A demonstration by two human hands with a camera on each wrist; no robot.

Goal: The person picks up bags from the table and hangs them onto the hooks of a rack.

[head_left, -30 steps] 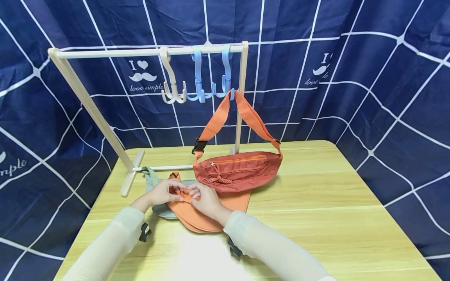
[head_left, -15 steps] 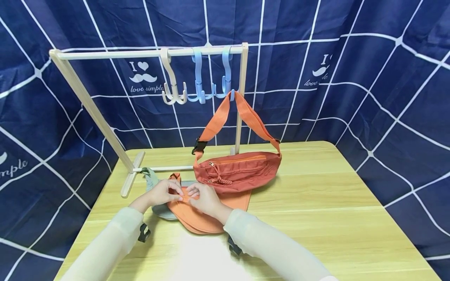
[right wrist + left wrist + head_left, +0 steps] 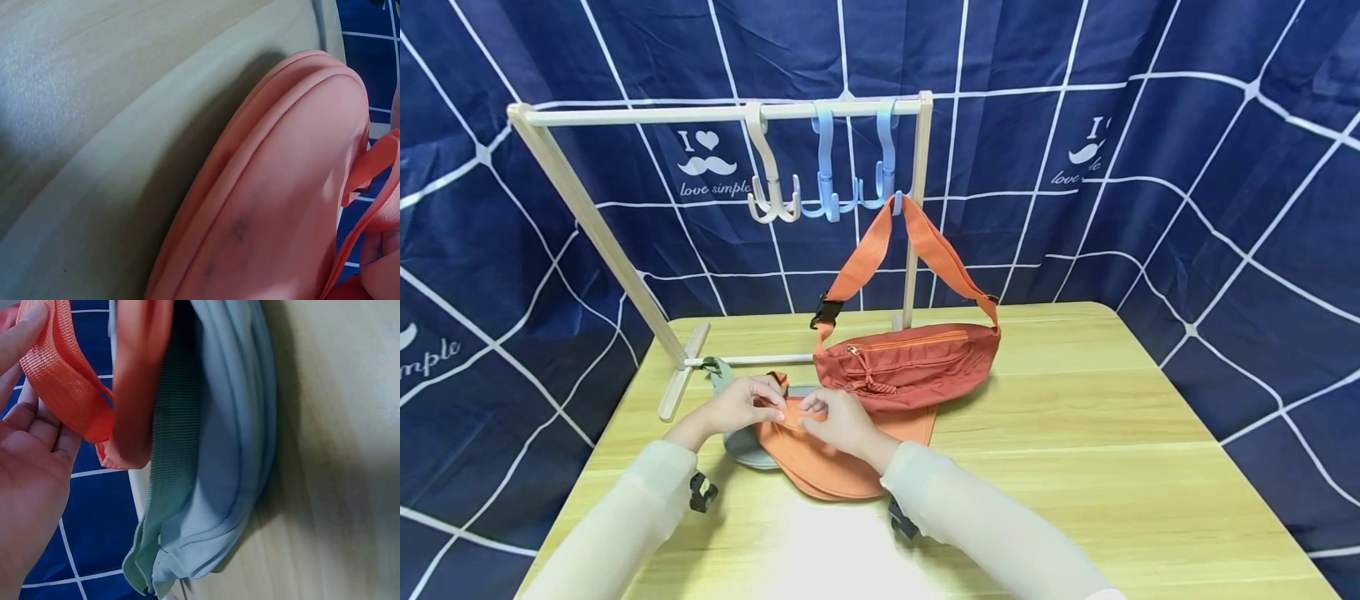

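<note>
An orange waist bag point(image 3: 850, 479) lies flat in the head view, partly under the hanging red bag. My left hand point(image 3: 741, 408) pinches its orange webbing strap point(image 3: 62, 381) between thumb and fingers; the left wrist view shows the strap looped and folded over. Close by, my right hand point(image 3: 846, 425) has thumb and fingertips on the same strap above the bag. In the right wrist view the bag's rounded end point(image 3: 300, 144) shows dark smudges. A grey-green waist bag point(image 3: 231, 425) lies to the left, partly covered by the orange one.
A wooden rack point(image 3: 647, 117) stands at the back of the wooden table point(image 3: 1075, 467). From it hang a cream hook point(image 3: 767, 167) and two blue hooks point(image 3: 825, 162). The red waist bag point(image 3: 917, 358) hangs by its orange strap from the right blue hook, its body low near the table.
My left hand has shifted slightly left along the strap, opening a wider gap to the right hand. The right hand stays nearly in place. The bags have hardly moved.
</note>
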